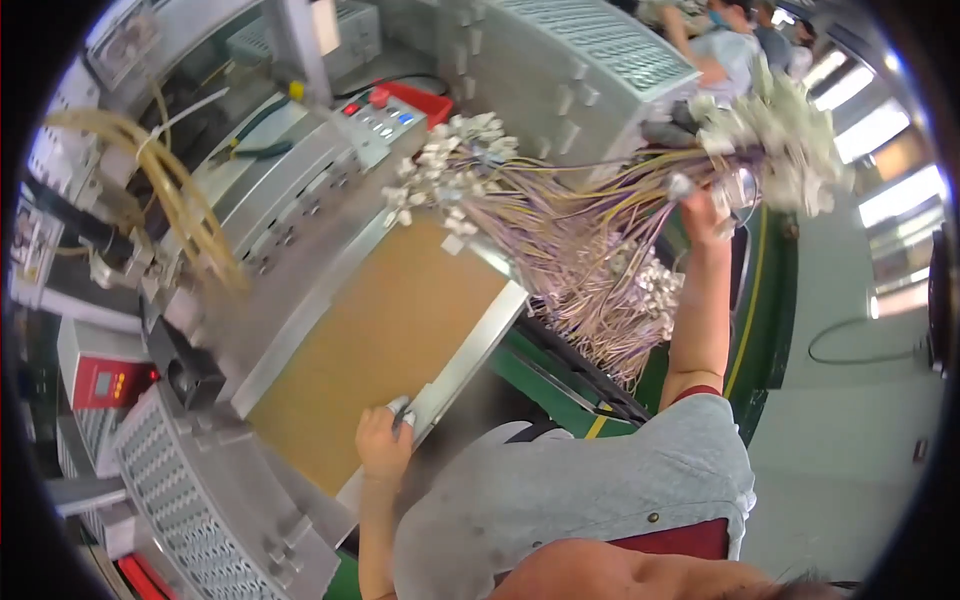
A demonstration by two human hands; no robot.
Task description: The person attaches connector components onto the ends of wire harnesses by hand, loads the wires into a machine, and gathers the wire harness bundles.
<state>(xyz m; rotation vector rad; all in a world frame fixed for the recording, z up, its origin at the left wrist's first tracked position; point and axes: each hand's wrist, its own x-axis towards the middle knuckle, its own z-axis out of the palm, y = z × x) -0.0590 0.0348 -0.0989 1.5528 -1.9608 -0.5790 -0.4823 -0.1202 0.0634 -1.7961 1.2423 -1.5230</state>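
Observation:
My left hand (384, 442) rests at the near edge of a brown board (385, 330) in a metal frame. Its fingers, with white-covered tips, are closed round a small dark piece I cannot make out. Stretched out to the right, my right hand (708, 218) is closed at a large bundle of purple, yellow and white wires (570, 215), white covers on its fingertips too. Beyond it spreads a blurred mass of white connectors (780, 135). More white connectors (455, 160) lie at the bundle's left end, over the board's far corner.
Left of the board stands a metal machine with yellowish hoses (165, 165). A button panel (385, 125) and red tray (420, 103) are behind. Pliers (262, 145) lie on the machine. A perforated metal housing (570, 80) stands behind the wires. Co-workers (725, 60) sit far right.

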